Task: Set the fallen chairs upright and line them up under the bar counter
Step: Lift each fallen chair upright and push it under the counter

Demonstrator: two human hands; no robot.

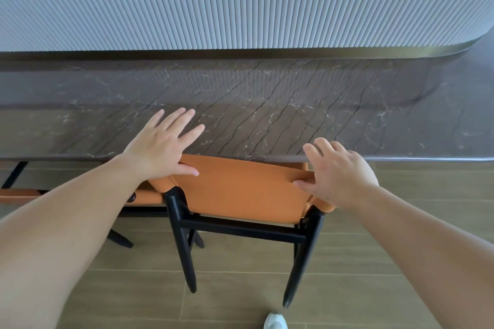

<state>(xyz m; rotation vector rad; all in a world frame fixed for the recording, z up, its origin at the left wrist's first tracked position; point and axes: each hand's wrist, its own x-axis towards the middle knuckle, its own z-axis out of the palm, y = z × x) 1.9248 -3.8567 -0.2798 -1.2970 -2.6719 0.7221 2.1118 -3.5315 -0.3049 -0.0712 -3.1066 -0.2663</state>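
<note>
An orange chair (240,189) with black legs stands upright, its seat tucked under the dark marble bar counter (267,104). Its orange backrest faces me. My left hand (163,144) hovers over the backrest's left top corner with fingers spread straight and the thumb on the leather. My right hand (339,171) is at the right top corner, fingers loosely bent, thumb touching the backrest. A second orange chair (144,196) stands just to the left, mostly hidden by my left forearm.
Behind the counter rises a white ribbed panel (240,16). The floor (240,288) is brown wood-look tile. My white shoe (275,322) shows at the bottom edge. Another orange seat edge (18,193) and a black leg sit at far left.
</note>
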